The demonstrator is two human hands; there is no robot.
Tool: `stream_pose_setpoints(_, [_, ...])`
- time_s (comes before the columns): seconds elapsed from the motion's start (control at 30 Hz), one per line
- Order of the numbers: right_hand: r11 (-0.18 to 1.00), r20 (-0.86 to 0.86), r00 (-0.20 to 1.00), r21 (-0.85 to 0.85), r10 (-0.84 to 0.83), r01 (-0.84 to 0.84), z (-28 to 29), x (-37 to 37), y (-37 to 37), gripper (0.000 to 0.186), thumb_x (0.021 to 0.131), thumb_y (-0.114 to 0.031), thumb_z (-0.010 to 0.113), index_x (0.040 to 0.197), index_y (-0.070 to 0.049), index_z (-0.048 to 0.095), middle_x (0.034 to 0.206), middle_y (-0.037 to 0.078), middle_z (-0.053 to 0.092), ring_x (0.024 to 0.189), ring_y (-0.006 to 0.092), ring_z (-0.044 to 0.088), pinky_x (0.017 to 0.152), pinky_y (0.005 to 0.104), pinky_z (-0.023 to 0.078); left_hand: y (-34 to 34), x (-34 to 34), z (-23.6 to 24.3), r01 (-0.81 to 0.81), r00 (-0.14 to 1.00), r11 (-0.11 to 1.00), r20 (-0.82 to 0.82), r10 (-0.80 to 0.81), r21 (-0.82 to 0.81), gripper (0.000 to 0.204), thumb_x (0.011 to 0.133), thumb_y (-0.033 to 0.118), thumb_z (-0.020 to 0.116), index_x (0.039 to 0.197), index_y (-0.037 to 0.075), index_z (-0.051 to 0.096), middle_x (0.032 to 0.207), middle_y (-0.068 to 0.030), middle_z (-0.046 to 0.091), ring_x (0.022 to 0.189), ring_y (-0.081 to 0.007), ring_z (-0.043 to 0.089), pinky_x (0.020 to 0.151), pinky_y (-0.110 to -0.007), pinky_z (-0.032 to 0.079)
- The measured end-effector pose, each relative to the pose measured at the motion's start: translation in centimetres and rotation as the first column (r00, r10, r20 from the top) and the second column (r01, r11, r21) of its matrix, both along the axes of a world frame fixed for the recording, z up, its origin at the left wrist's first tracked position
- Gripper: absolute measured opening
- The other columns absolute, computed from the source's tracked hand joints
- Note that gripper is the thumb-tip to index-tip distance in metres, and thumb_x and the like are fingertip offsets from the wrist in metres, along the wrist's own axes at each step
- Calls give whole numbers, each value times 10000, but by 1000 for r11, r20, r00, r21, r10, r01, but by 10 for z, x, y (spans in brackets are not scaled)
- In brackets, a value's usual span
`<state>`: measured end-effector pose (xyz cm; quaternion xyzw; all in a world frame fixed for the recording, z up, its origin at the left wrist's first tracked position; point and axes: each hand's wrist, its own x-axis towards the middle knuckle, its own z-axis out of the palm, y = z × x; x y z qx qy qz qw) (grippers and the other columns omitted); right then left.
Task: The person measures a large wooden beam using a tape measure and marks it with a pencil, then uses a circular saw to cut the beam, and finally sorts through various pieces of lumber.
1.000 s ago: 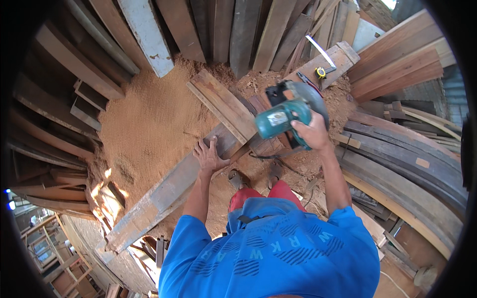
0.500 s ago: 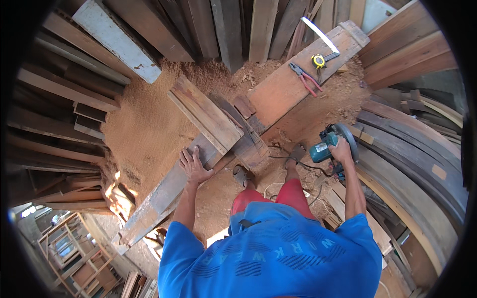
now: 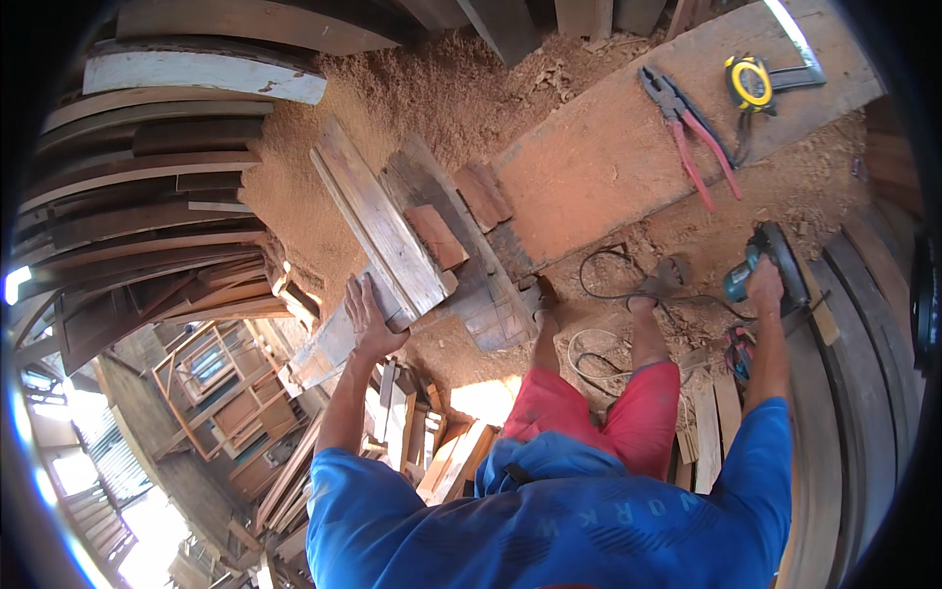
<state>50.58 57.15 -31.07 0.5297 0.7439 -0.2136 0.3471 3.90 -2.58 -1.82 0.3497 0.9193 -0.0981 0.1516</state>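
Observation:
My left hand [image 3: 365, 319] lies with its fingers stretched out on a worn plank [image 3: 322, 346], beside the lower end of a grooved piece of timber [image 3: 378, 228]. That timber rests across the plank. At the right, my right hand [image 3: 765, 288] grips the handle of a teal circular saw [image 3: 783, 257], held low beside the stacked boards; whether it rests on them I cannot tell. A small reddish wood block [image 3: 436, 237] sits against the grooved timber, and a second block [image 3: 483, 195] lies just beyond it.
On the wide board [image 3: 579, 182] at the far right lie red-handled pliers [image 3: 684, 137], a yellow tape measure [image 3: 750, 84] and a metal square [image 3: 797, 77]. A black cord [image 3: 594, 285] loops near my feet. Sawdust [image 3: 294, 196] covers the ground; timber stacks [image 3: 854, 393] stand around.
The view has shifted, bringing the tools on the wide board nearer. My right hand and the saw now sit farther to the right of my legs. My left hand stays on the plank.

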Motion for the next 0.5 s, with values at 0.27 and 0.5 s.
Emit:
stream_pose_setpoints(0.27, [999, 224, 974, -29, 33, -27, -123, -7, 33, 279, 985, -145, 558, 1237, -45, 623, 1234, 209, 725, 1174, 436, 684, 958, 521, 556, -28, -1, -12, 162, 987, 986, -9, -163, -38, 1384, 649, 324, 867, 1650, 17, -38, 1668, -349, 109, 1542, -557, 122, 1256, -627, 129])
stream_pose_setpoints(0.5, [914, 112, 907, -35, 405, -404, -232, -4, -30, 358, 1012, -256, 581, 1329, -92, 611, 1179, 180, 735, 1093, 378, 714, 902, 499, 567, -67, 5, 9, -310, 903, 925, 236, 358, -219, 840, 756, 190, 803, 1467, -14, 405, 1399, -277, 504, 1311, -419, 491, 1148, -525, 354])
